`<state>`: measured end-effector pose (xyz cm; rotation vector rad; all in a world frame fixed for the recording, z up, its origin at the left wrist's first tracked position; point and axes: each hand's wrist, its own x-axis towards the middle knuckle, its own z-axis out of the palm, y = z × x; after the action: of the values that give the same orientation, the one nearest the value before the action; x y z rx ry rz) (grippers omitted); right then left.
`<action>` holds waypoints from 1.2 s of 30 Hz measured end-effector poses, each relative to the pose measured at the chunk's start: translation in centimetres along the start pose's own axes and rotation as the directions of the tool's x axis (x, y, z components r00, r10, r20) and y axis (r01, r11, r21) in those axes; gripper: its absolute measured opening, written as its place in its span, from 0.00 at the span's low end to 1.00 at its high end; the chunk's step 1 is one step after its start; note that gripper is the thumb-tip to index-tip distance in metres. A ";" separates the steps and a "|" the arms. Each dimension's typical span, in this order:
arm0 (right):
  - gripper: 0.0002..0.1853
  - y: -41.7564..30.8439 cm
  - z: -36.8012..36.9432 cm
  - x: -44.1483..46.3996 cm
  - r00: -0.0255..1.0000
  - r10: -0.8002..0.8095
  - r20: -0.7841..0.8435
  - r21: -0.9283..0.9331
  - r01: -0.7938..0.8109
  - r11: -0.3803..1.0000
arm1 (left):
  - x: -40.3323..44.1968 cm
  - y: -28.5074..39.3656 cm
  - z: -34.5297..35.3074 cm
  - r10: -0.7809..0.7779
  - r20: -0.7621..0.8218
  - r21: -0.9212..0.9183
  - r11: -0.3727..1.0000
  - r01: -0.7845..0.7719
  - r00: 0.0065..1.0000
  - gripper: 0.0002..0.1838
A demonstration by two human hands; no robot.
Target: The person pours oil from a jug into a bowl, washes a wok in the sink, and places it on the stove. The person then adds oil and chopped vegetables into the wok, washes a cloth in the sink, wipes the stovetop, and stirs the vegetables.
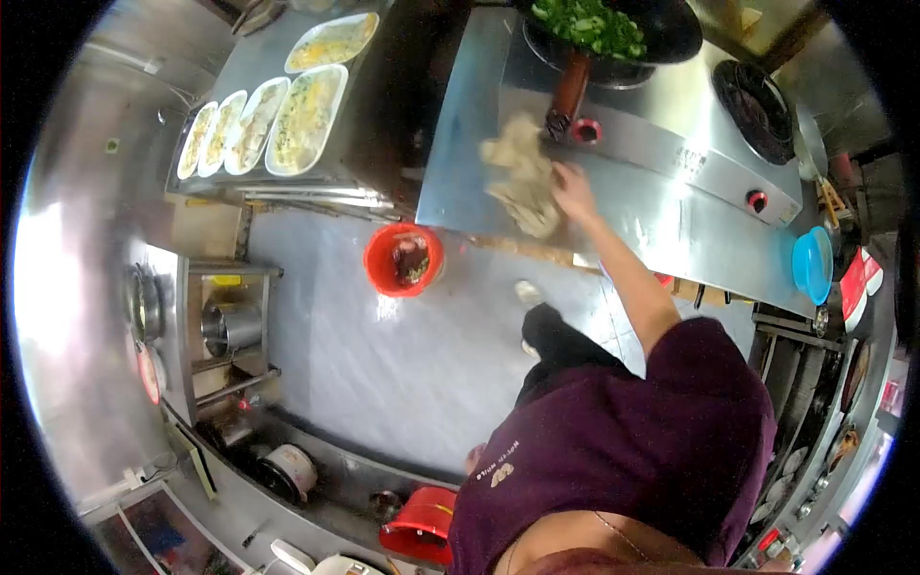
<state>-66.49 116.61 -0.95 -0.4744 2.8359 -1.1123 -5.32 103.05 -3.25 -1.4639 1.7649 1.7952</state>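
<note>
My right hand [572, 194] is stretched out over the steel counter [460, 163], its fingers closed on a beige cloth [522, 177]. The cloth hangs loose and is smeared by motion, just below the wooden handle [570, 91] of a wok [671, 34] with chopped greens [594, 27] in it. A small part of my left hand [474, 458] shows beside the dark purple shirt; its fingers cannot be made out.
Several white plates of food [307, 120] stand on the steel table at the upper left. A red bucket [403, 261] with scraps is on the floor. At the right are an empty burner [754, 110] and a blue basin [813, 265]. Shelving [230, 331] stands at the left.
</note>
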 end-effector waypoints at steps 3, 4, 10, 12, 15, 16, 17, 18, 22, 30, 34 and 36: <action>0.31 -1.6 3.0 -3.5 0.988 -0.154 -0.019 -0.115 0.151 0.982 | 4.1 4.5 -1.1 0.007 0.027 -0.113 0.994 -0.004 1.000 0.14; 0.31 -3.0 3.3 -4.3 0.990 -0.141 0.020 -0.172 0.143 0.975 | 6.5 4.8 -1.7 -0.103 0.017 -0.281 0.954 0.103 0.995 0.14; 0.31 -13.4 9.3 2.2 0.987 -0.160 0.011 -0.417 0.150 0.897 | 15.2 16.9 -4.6 -0.184 -0.046 -0.121 0.977 0.178 0.982 0.16; 0.32 -15.1 11.3 5.7 0.991 -0.079 -0.107 -0.465 0.021 0.885 | 17.4 19.3 -5.9 -0.144 0.050 0.015 0.990 0.144 0.988 0.17; 0.33 -15.7 14.0 13.5 0.969 0.122 -0.214 -0.216 -0.169 0.962 | 20.1 23.4 -7.6 -0.253 0.053 -0.154 0.954 0.258 0.966 0.18; 0.33 -14.7 15.3 16.8 0.947 0.138 -0.289 -0.363 -0.242 0.900 | 21.8 22.4 -9.1 -0.238 0.111 -0.247 0.934 0.259 0.965 0.18; 0.34 -13.4 16.3 20.3 0.922 0.137 -0.362 -0.496 -0.315 0.809 | 23.3 21.8 -10.5 -0.304 0.148 -0.402 0.851 0.338 0.941 0.18; 0.34 -12.8 16.1 23.4 0.882 0.203 -0.425 -0.417 -0.390 0.821 | 23.2 22.8 -10.8 -0.342 0.095 -0.406 0.844 0.350 0.935 0.17; 0.34 -10.4 13.3 36.5 0.745 0.407 -0.529 -0.204 -0.577 0.791 | 22.6 25.9 -9.8 -0.354 -0.111 -0.329 0.895 0.302 0.929 0.15; 0.17 0.3 11.5 57.5 0.934 -0.118 -0.338 -0.057 0.104 0.993 | 21.6 18.2 -15.2 -0.119 0.280 -0.335 0.918 0.213 0.953 0.26; 0.16 -2.9 16.3 56.4 0.924 -0.033 -0.381 -0.220 -0.056 0.974 | 22.3 16.7 -16.9 -0.348 0.403 -0.619 0.578 0.532 0.847 0.27; 0.14 -5.3 16.1 54.6 0.869 0.146 -0.473 0.281 -0.008 0.960 | 22.7 18.6 -16.9 -0.419 0.247 -0.593 0.648 0.478 0.874 0.23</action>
<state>-114.37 85.77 -6.15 -0.0527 2.9827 -1.7941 -21.90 73.53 -4.86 -1.8005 0.6160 2.2098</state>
